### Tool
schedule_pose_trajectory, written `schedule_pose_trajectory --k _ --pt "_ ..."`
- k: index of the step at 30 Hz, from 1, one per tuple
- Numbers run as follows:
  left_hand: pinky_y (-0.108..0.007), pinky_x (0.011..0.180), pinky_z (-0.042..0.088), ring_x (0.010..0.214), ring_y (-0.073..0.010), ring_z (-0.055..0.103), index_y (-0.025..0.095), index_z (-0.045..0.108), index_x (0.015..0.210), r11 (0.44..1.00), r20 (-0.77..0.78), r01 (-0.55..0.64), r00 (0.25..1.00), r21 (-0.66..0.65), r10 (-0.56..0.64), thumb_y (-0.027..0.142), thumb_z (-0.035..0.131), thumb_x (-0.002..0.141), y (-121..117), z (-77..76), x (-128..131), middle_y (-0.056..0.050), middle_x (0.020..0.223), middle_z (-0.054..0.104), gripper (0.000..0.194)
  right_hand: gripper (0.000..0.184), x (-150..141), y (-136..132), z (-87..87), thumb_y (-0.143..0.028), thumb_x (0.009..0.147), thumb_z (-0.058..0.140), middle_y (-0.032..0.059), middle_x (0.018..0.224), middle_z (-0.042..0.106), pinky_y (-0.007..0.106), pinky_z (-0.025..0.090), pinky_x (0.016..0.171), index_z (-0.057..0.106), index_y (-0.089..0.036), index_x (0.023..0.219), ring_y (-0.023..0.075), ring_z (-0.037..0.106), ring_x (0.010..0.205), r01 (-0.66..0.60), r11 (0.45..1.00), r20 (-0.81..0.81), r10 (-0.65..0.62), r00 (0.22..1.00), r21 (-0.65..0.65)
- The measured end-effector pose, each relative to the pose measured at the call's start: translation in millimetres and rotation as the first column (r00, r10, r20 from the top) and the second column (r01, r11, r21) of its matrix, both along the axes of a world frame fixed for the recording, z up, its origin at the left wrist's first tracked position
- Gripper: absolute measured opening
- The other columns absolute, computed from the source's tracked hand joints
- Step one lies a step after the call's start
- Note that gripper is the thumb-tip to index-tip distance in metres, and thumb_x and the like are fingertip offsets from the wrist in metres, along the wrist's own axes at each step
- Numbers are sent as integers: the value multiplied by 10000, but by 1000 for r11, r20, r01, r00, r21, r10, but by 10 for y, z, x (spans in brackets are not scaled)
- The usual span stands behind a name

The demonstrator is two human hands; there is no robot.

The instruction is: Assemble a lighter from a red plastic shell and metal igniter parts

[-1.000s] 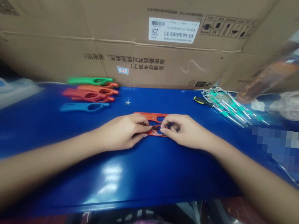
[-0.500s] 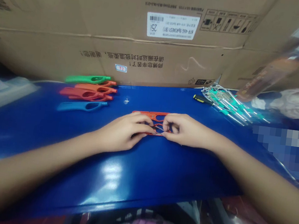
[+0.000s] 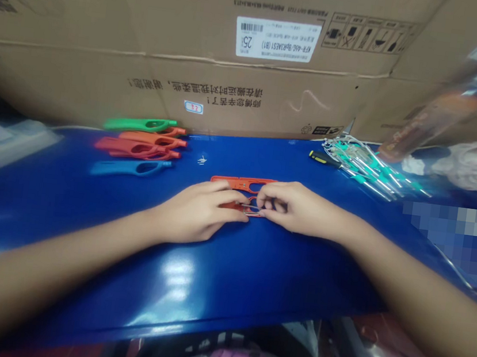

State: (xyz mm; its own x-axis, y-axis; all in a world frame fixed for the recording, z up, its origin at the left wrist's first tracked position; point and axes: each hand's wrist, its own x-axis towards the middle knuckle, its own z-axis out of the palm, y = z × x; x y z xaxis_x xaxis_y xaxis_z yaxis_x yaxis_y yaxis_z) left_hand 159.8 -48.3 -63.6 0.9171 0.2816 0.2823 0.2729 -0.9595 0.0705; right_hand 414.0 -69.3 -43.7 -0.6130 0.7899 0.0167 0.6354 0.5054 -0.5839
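Observation:
A flat red plastic handle piece (image 3: 241, 183) lies on the blue table (image 3: 227, 270) in the middle. My left hand (image 3: 194, 212) rests on its left part with fingers curled and pressed onto it. My right hand (image 3: 293, 207) pinches at its right part, where a thin metal wire piece (image 3: 252, 210) shows between the fingertips. Both hands meet over the piece and hide most of it.
Green, orange, red and blue plastic handles (image 3: 140, 144) lie in a stack at the back left. A small metal spring (image 3: 202, 161) sits behind the hands. A bundle of teal-handled wire tools (image 3: 364, 166) lies back right, beside plastic bags (image 3: 475, 164). Cardboard boxes (image 3: 244, 57) wall the back.
The hands stay on the red piece; the fingertips have shifted slightly and drawn closer together over the wire. The view has drifted a little.

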Motion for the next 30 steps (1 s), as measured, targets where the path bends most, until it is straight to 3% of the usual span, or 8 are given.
schedule_pose_trajectory --k 9,20,30 --pt "-413 997 521 1172 -245 592 255 635 1297 999 44 24 999 -49 -21 124 497 938 28 -30 -9 -77 1285 652 406 167 18 0 -5 -93 825 562 12 806 664 238 399 637 682 -173 909 117 549 669 -61 998 17 61 998 6" --pt "-432 1062 428 1189 -234 542 212 664 1168 943 116 -62 988 -326 105 139 498 952 -15 -63 64 -91 1217 615 282 141 -8 21 -24 -110 799 569 -6 742 630 221 362 574 671 -160 882 96 478 595 12 994 -33 -15 999 -105" --pt "-439 1056 435 1160 -233 559 215 653 1184 942 183 -26 979 -335 92 139 509 947 0 -106 53 -91 1187 629 288 148 7 19 -2 -125 807 581 -13 713 613 225 362 592 707 -159 878 91 480 592 -27 998 -50 24 998 -64"
